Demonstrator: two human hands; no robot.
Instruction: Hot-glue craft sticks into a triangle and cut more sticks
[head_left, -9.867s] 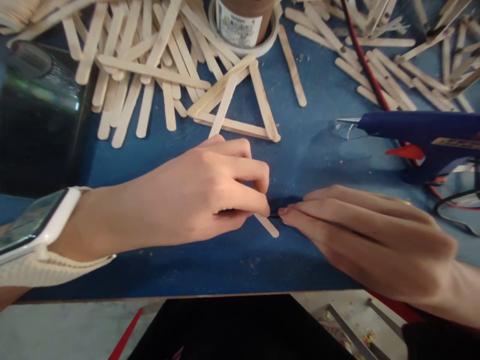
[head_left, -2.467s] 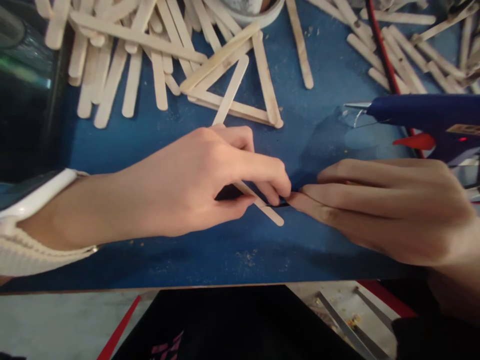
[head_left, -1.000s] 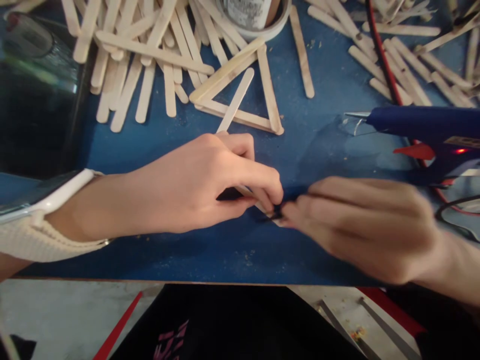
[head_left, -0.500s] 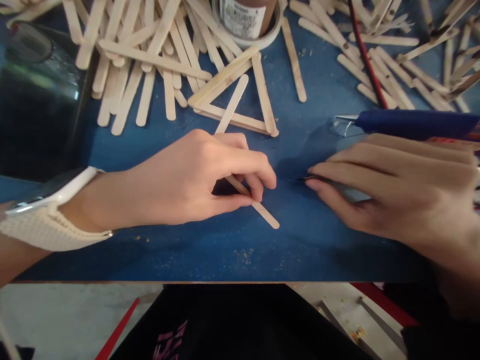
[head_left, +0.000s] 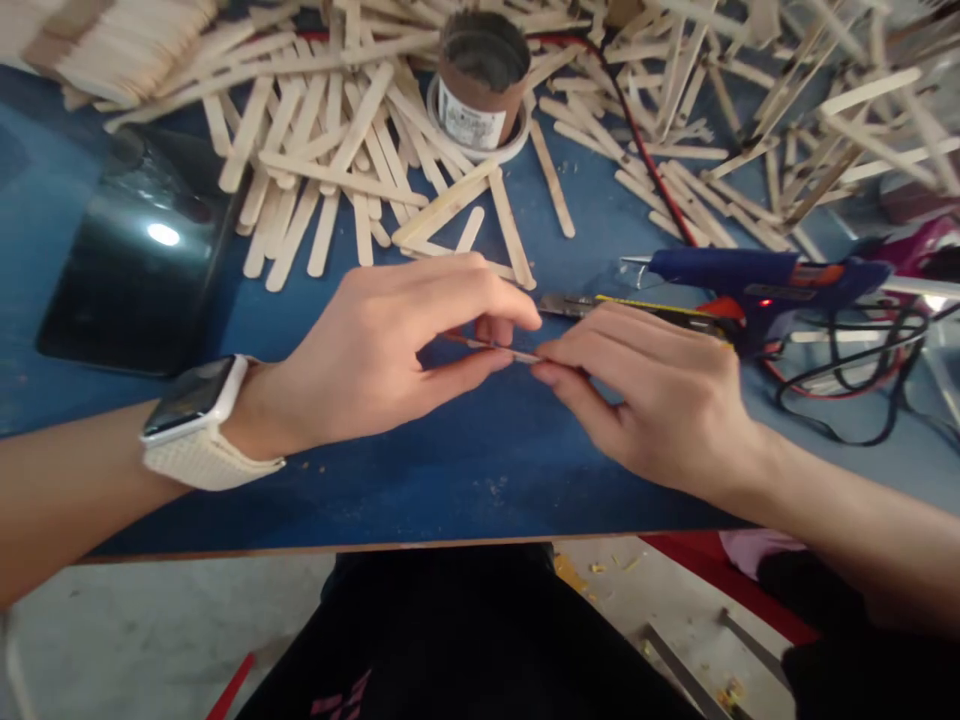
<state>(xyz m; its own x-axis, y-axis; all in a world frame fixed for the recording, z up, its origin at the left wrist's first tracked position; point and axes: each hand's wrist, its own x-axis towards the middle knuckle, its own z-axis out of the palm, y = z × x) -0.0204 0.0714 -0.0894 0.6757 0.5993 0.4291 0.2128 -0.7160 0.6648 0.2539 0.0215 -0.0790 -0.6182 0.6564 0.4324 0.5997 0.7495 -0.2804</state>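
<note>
Between my hands a wooden stick [head_left: 517,354] is held roughly level, seen nearly edge-on. My left hand [head_left: 405,350], with a watch on its wrist, pinches it near the middle. The fingertips of my right hand [head_left: 645,400] are closed on its right end. Just beyond my hands lies a triangle of wooden sticks [head_left: 450,205], with a loose stick [head_left: 470,230] inside it, partly hidden by my left hand. A utility knife [head_left: 570,305] lies right behind my right fingers.
Behind are a heap of sticks [head_left: 315,130] and a brown pot [head_left: 484,80] on a white dish. A dark tablet-like slab [head_left: 142,260] lies left. At right are a blue glue gun [head_left: 720,270], black cables [head_left: 847,400] and a stick structure [head_left: 795,150].
My right hand has moved left to the stick, and the utility knife now lies on the table. The stick has turned from slanting to nearly level. The view has shifted and shows more of the table.
</note>
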